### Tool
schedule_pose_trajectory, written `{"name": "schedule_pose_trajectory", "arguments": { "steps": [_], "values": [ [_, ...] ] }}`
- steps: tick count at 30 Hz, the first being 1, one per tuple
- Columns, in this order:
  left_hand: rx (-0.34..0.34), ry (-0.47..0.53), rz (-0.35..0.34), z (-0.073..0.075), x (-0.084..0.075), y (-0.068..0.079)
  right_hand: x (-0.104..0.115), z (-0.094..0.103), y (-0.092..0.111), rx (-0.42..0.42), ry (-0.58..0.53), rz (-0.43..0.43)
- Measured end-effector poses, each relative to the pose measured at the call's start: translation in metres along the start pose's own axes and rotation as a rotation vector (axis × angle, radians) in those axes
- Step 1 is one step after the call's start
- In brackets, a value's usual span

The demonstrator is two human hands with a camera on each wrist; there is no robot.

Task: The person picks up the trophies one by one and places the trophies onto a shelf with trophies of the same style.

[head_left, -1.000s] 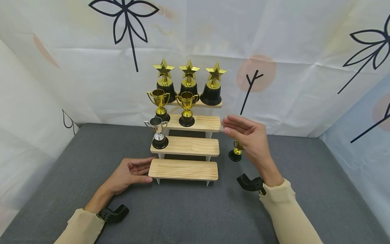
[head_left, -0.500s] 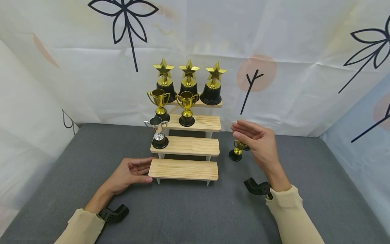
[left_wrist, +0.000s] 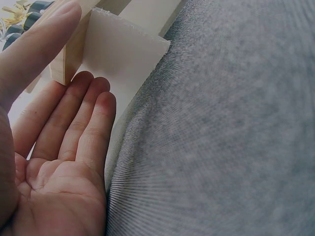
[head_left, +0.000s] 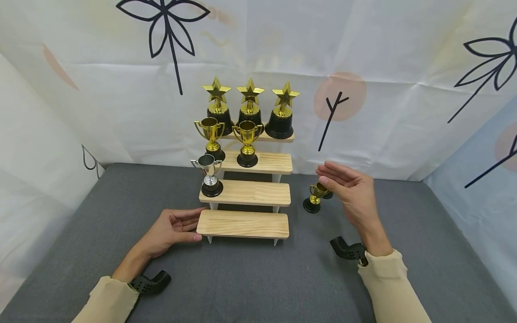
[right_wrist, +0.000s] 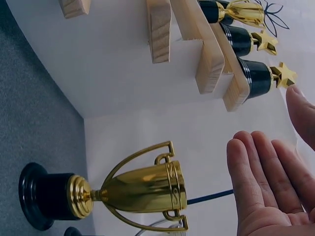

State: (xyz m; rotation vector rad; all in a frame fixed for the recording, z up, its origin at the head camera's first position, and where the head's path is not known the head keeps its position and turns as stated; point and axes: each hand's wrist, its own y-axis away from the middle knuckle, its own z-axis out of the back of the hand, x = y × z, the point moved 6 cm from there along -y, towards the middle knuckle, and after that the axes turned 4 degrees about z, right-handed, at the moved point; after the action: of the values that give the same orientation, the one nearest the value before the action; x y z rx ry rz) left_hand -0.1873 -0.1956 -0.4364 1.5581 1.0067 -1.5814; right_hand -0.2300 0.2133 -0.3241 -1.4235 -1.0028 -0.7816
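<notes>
The four-tier wooden display stand [head_left: 254, 193] sits on grey cloth [head_left: 250, 282], the left hand [head_left: 171, 228] at its lowest shelf's left end, fingers straight, thumb spread wide, nothing gripped. Across a strip of cloth from the stand's right edge, a gold trophy cup [head_left: 317, 192] stands upright near the right hand [head_left: 353, 193], whose straight fingers hold nothing. Bare shelf runs rightward from the silver trophy cup [head_left: 210, 172] to the edge.
</notes>
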Motion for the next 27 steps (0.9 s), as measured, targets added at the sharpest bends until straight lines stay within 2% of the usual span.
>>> {"name": "schedule_pose_trajectory", "arguments": {
  "steps": [10,27],
  "values": [
    [0.004,0.013,-0.005,0.001,0.001,0.0,0.001,0.015,-0.001,0.002,-0.048,0.026],
    [-0.007,-0.002,0.008,0.0,0.0,0.0,-0.023,0.024,-0.001,0.07,0.009,-0.026]
  ]
}}
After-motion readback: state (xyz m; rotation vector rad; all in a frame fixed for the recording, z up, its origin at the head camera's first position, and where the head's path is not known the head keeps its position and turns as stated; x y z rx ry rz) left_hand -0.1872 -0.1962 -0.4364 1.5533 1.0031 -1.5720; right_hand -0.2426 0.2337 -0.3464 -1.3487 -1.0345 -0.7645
